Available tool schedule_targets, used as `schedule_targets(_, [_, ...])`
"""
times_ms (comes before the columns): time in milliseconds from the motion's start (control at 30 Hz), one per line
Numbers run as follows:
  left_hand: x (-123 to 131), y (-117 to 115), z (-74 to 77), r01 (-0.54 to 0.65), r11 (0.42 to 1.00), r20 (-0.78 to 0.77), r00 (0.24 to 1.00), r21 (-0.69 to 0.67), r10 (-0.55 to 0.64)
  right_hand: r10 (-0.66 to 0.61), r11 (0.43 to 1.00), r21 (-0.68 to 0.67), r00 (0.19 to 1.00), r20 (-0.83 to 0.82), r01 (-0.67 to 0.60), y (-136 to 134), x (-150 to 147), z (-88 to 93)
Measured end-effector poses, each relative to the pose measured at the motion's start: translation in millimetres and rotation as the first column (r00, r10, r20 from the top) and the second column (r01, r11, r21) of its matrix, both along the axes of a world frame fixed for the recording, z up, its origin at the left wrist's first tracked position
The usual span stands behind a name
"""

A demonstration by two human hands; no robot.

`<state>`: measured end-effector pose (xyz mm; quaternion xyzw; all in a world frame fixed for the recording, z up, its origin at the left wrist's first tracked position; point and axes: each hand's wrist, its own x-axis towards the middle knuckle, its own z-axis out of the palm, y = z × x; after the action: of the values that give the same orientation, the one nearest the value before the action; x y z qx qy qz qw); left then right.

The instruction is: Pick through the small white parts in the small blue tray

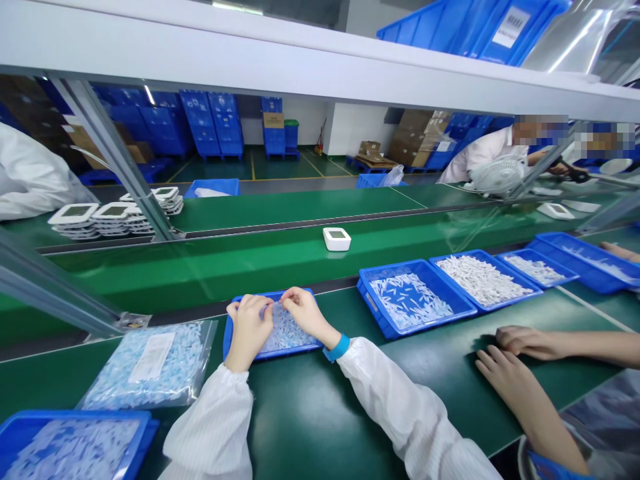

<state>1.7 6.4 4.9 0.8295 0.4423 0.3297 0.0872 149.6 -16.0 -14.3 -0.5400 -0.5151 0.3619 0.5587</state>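
Observation:
Both of my hands are over a small blue tray (229, 337) filled with small pale-blue pieces (285, 333). My left hand (251, 328) is closed in a pinch above the tray's left side, thumb against fingers. Close by on its right, my right hand (305, 312) also pinches, its fingertips pointing at the left hand's. Whatever sits between the fingertips is too small to make out. A clear bag of light-blue pieces (185, 363) with a white label lies to the left of my left hand.
Right of me stand blue trays (370, 310) of small white parts. A co-worker's hands (515, 360) rest on the table there. A white device with a screen (337, 239) sits on the green belt (250, 257). Another blue tray (145, 427) fills the lower left; metal posts (117, 153) rise ahead.

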Motion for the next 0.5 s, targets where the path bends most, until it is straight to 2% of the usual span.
schedule_targets(133, [-0.3, 0.1, -1.1, 0.007, 1.000, 0.023, 1.000, 0.001, -0.007, 0.132, 0.989, -0.035, 0.972, -0.192, -0.141, 2.9, -2.0, -3.1])
schedule_targets(500, [-1.5, 6.8, -7.6, 0.123, 0.989, 0.052, 0.992, -0.083, -0.119, 0.160, 0.984, -0.044, 0.971, -0.177, -0.170, -0.3, -3.4, 1.3])
